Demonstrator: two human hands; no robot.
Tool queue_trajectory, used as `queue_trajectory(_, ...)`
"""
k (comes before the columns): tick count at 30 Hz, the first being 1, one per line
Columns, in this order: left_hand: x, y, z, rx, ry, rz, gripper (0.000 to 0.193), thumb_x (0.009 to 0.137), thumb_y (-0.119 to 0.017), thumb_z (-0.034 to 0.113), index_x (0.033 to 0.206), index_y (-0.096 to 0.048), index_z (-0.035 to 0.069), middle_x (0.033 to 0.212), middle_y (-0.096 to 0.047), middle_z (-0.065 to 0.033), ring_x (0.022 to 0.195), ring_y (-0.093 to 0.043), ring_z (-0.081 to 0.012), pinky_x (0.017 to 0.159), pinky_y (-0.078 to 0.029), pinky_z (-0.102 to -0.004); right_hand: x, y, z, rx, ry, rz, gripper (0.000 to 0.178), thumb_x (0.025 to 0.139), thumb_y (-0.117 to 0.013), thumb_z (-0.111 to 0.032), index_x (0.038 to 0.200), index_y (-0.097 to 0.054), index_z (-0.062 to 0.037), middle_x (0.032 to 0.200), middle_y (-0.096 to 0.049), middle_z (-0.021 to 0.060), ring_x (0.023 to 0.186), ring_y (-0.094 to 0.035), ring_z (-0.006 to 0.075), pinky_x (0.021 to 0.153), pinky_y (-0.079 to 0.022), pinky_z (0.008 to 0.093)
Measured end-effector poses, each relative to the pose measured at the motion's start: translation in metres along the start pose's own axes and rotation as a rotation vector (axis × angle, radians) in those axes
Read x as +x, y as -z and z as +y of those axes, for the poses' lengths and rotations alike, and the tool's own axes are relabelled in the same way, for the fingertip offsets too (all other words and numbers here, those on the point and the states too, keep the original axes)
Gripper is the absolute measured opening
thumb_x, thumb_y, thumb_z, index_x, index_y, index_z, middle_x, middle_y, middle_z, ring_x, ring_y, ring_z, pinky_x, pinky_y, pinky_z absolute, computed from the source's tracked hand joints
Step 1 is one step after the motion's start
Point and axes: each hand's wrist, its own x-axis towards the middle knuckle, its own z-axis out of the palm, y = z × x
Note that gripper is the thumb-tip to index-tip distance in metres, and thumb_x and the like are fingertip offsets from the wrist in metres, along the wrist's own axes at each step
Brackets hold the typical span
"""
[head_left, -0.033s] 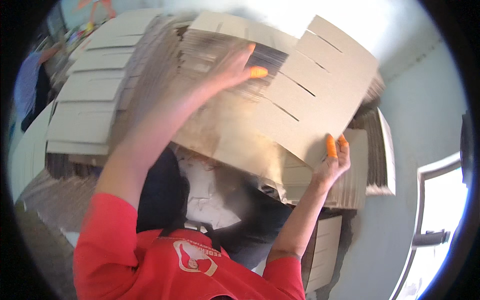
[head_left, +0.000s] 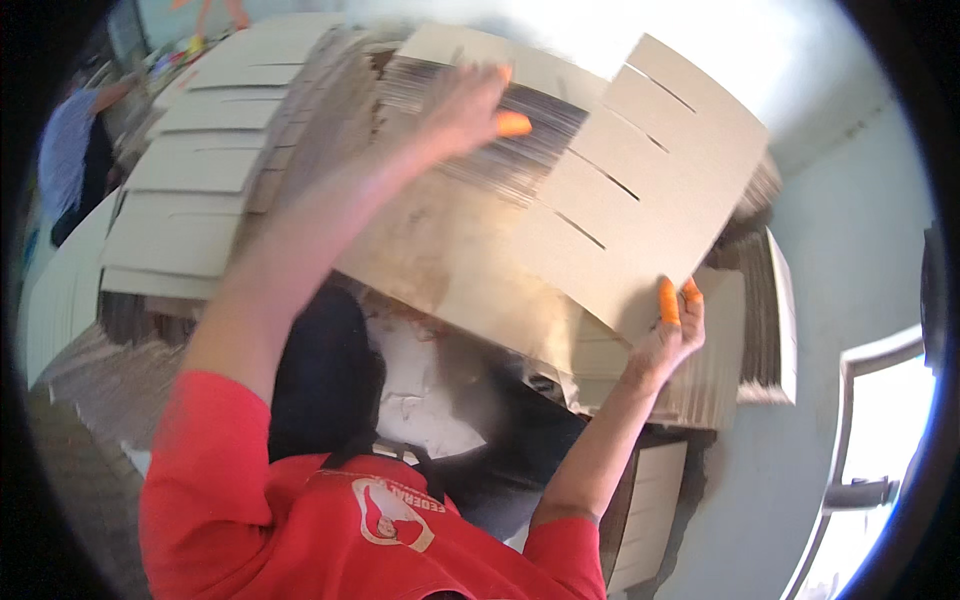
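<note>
My right hand [head_left: 672,335] grips a slotted cardboard sheet [head_left: 655,150] by its near right corner, with orange-covered fingertips lying on its face. The brown sheet is tilted and has several narrow parallel slits. My left hand [head_left: 465,108], slightly blurred, is over a stack of cardboard sheets [head_left: 545,120] left of the held sheet. Its orange-covered thumb stands apart from the fingers, and I see nothing held in it. Beneath is a brown, stained board surface [head_left: 450,255].
Overlapping slotted sheets [head_left: 190,160] lie in piles at the left. More upright cardboard stacks [head_left: 760,310] stand at the right by a pale wall [head_left: 820,220]. A bright window [head_left: 880,430] is at the lower right. Another person [head_left: 75,160] is at the far left.
My left hand has moved slightly away from me over the stack. My right hand keeps hold of the cardboard sheet, and the whole view has shifted a little.
</note>
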Motion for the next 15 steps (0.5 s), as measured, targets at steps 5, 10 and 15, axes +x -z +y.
queue_trajectory(5, -0.001, 0.150, -0.256, 0.743, 0.145, 0.382, 0.077, 0.080, -0.069, 0.064, 0.125, -0.055, 0.002, 0.118, -0.064, -0.0212, 0.110, -0.061, -0.0368, 0.089, -0.049, -0.0490, -0.021, -0.003, 0.045, 0.387, -0.159, -0.134, 0.020, 0.090, -0.067, -0.003, 0.109, -0.062, 0.0013, 0.100, -0.069, 0.0101, 0.090, -0.067, 0.0158, 0.081, -0.056, 0.0276)
queue_trajectory(10, -0.079, 0.193, -0.346, 0.503, 0.685, -0.006, 0.070, 0.083, -0.072, 0.054, 0.129, -0.057, 0.004, 0.119, -0.065, -0.0200, 0.112, -0.060, -0.0360, 0.092, -0.047, -0.0490, -0.030, -0.001, 0.057, 0.425, -0.305, -0.069, 0.022, 0.087, -0.072, -0.003, 0.107, -0.063, -0.0003, 0.098, -0.069, 0.0079, 0.090, -0.066, 0.0143, 0.086, -0.056, 0.0289)
queue_trajectory(15, -0.116, 0.193, -0.412, 0.651, 0.599, -0.413, 0.071, 0.085, -0.070, 0.048, 0.134, -0.053, -0.001, 0.127, -0.061, -0.0221, 0.121, -0.056, -0.0342, 0.100, -0.043, -0.0440, -0.031, -0.011, 0.069, 0.431, -0.408, -0.086, 0.021, 0.086, -0.069, 0.002, 0.106, -0.063, -0.0005, 0.098, -0.069, 0.0075, 0.089, -0.065, 0.0131, 0.085, -0.055, 0.0266)
